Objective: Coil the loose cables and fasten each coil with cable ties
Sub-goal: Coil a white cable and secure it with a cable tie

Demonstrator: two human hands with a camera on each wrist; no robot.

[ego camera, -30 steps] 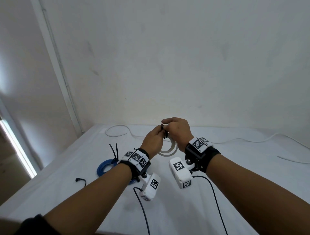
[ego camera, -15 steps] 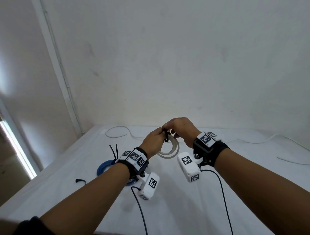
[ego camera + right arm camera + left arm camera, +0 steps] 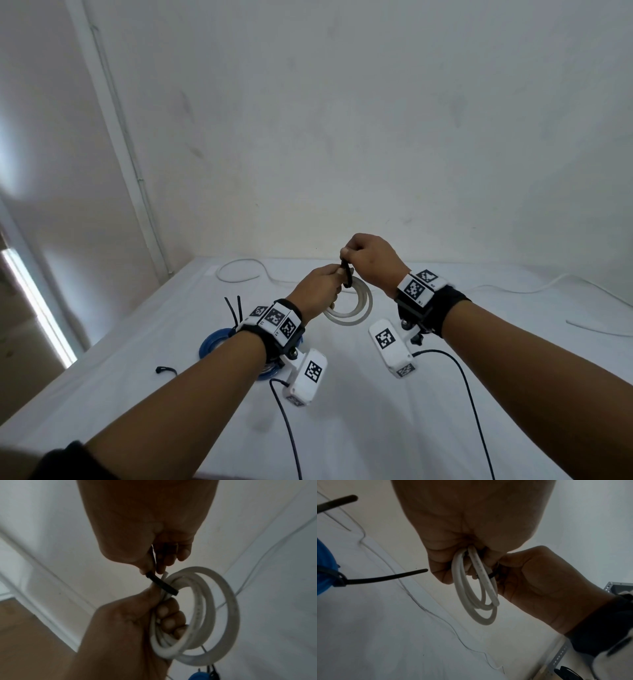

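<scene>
The white cable coil [image 3: 349,305] hangs in the air above the middle of the white table [image 3: 342,428], its ring standing nearly upright and drooping from the left hand [image 3: 317,291], whose fingers curl tightly round the bunched strands at its top. The right hand [image 3: 371,260], just above and touching the left, pinches between thumb and fingertips a black cable tie [image 3: 161,584] that slants across those strands. A blue cable coil [image 3: 219,342] with black ties [image 3: 233,308] sticking up lies near the table's left edge, a loose white cable [image 3: 239,270] curls along the far edge, and a small black tie [image 3: 164,370] lies near the left edge.
</scene>
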